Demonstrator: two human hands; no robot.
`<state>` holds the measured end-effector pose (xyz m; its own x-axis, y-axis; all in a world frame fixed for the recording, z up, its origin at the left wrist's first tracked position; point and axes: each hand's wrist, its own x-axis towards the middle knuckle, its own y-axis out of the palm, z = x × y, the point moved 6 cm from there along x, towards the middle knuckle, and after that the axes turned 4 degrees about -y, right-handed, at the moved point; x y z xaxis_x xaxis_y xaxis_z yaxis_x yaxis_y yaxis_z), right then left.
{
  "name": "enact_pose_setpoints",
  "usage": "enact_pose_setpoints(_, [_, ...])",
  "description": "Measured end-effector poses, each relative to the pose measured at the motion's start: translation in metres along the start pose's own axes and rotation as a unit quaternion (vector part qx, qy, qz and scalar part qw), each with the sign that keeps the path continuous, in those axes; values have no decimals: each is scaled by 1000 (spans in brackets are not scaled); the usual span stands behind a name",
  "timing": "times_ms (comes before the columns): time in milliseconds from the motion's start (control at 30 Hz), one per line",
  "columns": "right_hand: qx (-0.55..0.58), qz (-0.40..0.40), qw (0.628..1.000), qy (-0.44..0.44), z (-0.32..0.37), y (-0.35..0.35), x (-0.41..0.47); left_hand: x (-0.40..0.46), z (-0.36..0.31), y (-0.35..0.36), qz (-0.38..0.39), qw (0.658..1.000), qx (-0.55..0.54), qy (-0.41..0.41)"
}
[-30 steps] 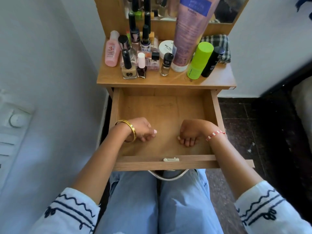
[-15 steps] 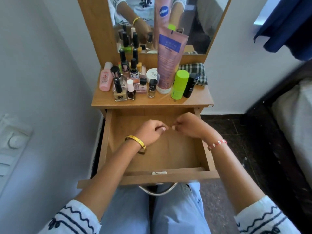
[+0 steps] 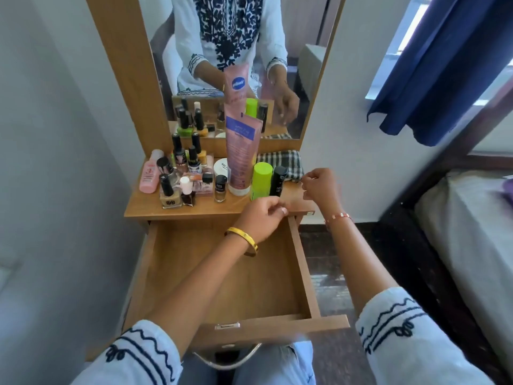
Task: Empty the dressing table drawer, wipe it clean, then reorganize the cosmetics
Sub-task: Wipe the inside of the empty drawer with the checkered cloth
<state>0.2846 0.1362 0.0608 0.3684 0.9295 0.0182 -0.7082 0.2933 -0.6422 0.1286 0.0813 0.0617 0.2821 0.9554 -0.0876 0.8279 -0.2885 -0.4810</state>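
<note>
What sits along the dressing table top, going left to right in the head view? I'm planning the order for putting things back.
pink bottle → beige nail polish → small clear bottle with black cap → tall pink tube → lime green bottle → black bottle → right hand

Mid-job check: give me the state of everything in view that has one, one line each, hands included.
drawer: pulled open, nothing visible inside
checked cloth: folded on the tabletop, behind the green bottle
pink tube: standing upright on its cap
green bottle: upright, capped
black bottle: upright, capped
nail polish bottles: upright, capped, clustered at left
left hand: fingers curled, nothing visibly held
right hand: fingers curled, beside the cloth
</note>
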Motion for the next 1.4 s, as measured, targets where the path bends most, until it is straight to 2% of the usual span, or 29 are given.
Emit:
enact_pose_setpoints(367, [-49, -40, 998, 28, 1, 26, 46, 9, 10, -7, 6, 1000, -24, -7])
enact_pose_setpoints(500, [-41, -28, 999, 13, 4, 28, 52, 10, 12, -7, 11, 999, -32, -6])
enact_pose_setpoints(633, [33, -26, 999, 4, 7, 28, 56, 11, 15, -7, 14, 999, -45, -13])
enact_pose_setpoints(733, [137, -20, 989, 51, 4, 30, 58, 11, 17, -6, 19, 998, -61, -19])
enact_pose_setpoints(800, [261, -1, 959, 109, 1, 36, 56, 12, 18, -6, 26, 997, -72, -26])
enact_pose_setpoints(900, [416, 9, 893, 169, 0, 46, 48, 12, 21, -5, 28, 996, -81, -37])
enact_pose_setpoints(1133, [605, -11, 780, 158, 8, 43, 37, 11, 13, -4, 32, 994, -96, -38])
enact_pose_setpoints(1400, [662, -18, 739, 125, 22, 14, 35, -1, -4, -10, 38, 991, -123, -28])
